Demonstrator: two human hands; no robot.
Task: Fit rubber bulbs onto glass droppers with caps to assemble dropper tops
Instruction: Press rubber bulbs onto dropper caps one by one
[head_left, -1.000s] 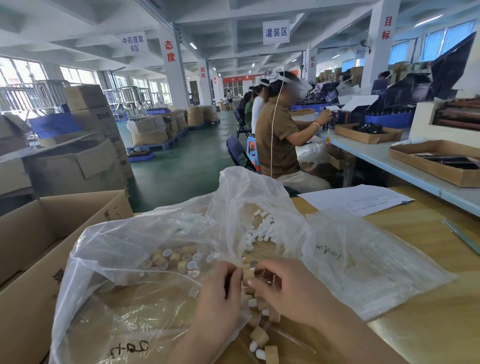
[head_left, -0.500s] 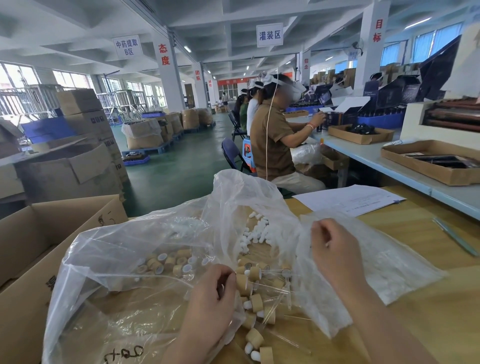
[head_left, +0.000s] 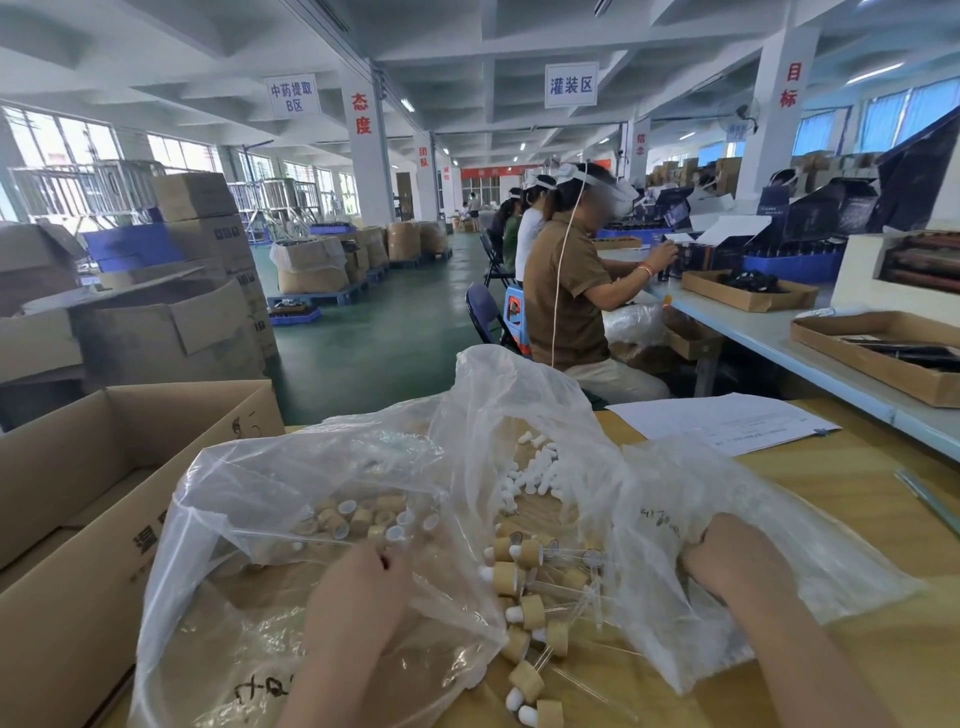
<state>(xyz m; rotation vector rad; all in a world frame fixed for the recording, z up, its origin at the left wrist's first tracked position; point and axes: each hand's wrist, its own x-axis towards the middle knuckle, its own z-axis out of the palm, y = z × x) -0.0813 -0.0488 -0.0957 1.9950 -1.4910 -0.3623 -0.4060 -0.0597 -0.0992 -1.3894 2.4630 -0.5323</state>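
Observation:
Tan caps with white liners (head_left: 363, 519) lie inside the clear plastic bag (head_left: 260, 597) on the left. My left hand (head_left: 358, 603) rests on that bag, its curled fingertips at the caps; I cannot see what they hold. White rubber bulbs (head_left: 535, 473) are heaped further back. Between my hands lie several assembled dropper tops (head_left: 535, 587), tan caps with white bulbs and glass tubes. My right hand (head_left: 727, 556) sits on a second clear bag (head_left: 649, 597) at the right, fingers curled down into its folds, their contents hidden.
An open cardboard box (head_left: 78, 519) stands against the wooden table (head_left: 883, 649) at my left. A sheet of paper (head_left: 727, 421) lies at the back right, a thin green rod (head_left: 930, 499) near the right edge. A seated person (head_left: 571, 291) works just ahead.
My right hand left the left one, rose, then dropped onto the right-hand bag. My left hand has stayed at the caps in the left bag. The view tilted slightly.

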